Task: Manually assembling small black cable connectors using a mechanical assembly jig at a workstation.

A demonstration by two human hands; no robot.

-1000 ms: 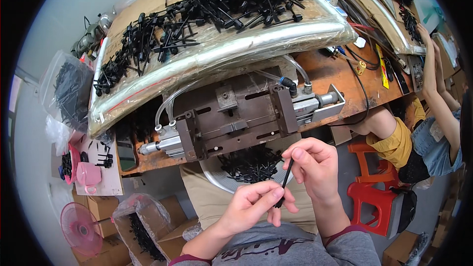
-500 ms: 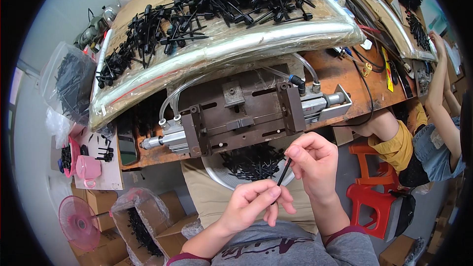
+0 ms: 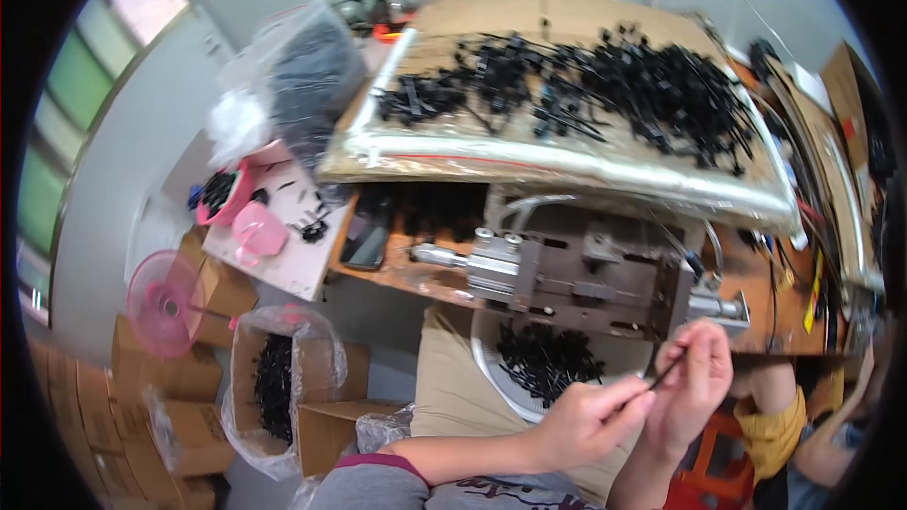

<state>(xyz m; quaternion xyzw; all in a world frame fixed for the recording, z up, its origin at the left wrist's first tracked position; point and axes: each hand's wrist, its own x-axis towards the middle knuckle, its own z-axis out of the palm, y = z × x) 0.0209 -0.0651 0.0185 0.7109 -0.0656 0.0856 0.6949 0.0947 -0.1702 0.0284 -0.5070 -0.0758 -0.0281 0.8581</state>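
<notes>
Between my two hands is a thin black rod-like plastic part (image 3: 667, 371), slanting up to the right. My left hand (image 3: 588, 425) pinches its lower end. My right hand (image 3: 697, 380) closes round the upper end, so the tip is hidden. Both hands are held over my lap, in front of the brown metal fixture (image 3: 590, 313) on the bench. A white basket (image 3: 487, 381) of similar black parts rests at my lap, just left of the hands. The picture is somewhat blurred.
A plastic-wrapped cardboard tray (image 3: 557, 165) heaped with black parts stands behind the fixture. Left are a pink cup (image 3: 260, 231), a phone (image 3: 365, 242), a pink fan (image 3: 166, 304) and a lined carton (image 3: 312, 359) of black parts. Another person (image 3: 775, 408) sits at the right beside a red stool (image 3: 704, 467).
The view has swung left, so the bench appears further right and more of the left wall shows. Both hands still hold the black rod-like part.
</notes>
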